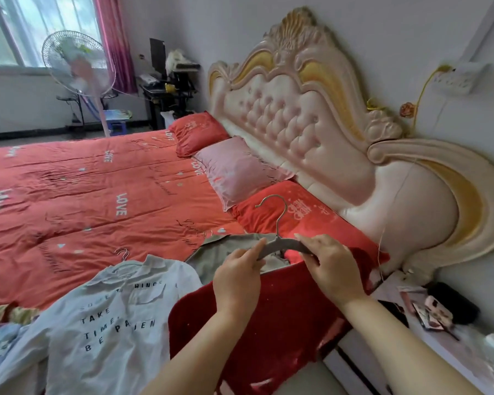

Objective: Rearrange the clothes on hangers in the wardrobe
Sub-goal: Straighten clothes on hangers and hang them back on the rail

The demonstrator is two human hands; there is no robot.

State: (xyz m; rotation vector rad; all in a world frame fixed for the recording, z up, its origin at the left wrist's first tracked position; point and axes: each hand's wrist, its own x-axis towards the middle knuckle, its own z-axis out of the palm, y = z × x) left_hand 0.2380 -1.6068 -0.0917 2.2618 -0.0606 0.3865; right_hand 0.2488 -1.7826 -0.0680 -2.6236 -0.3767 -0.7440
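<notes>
Grey and velvety, the hanger (285, 243) has a metal hook standing upright. The left hand (237, 276) pinches one arm of it and the right hand (331, 269) pinches the other, just above a red garment (268, 323) at the near edge of the bed (97, 195). Also on the quilt lie a white lettered shirt (111, 317) on its own hanger and a khaki garment (211, 256) touching the red one.

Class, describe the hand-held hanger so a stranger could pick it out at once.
Start at the bed's red quilt. Over the dark red garment, the left hand and right hand hold a grey hanger. Unlike the hangers in the white shirt and olive garment, it is bare.
</notes>
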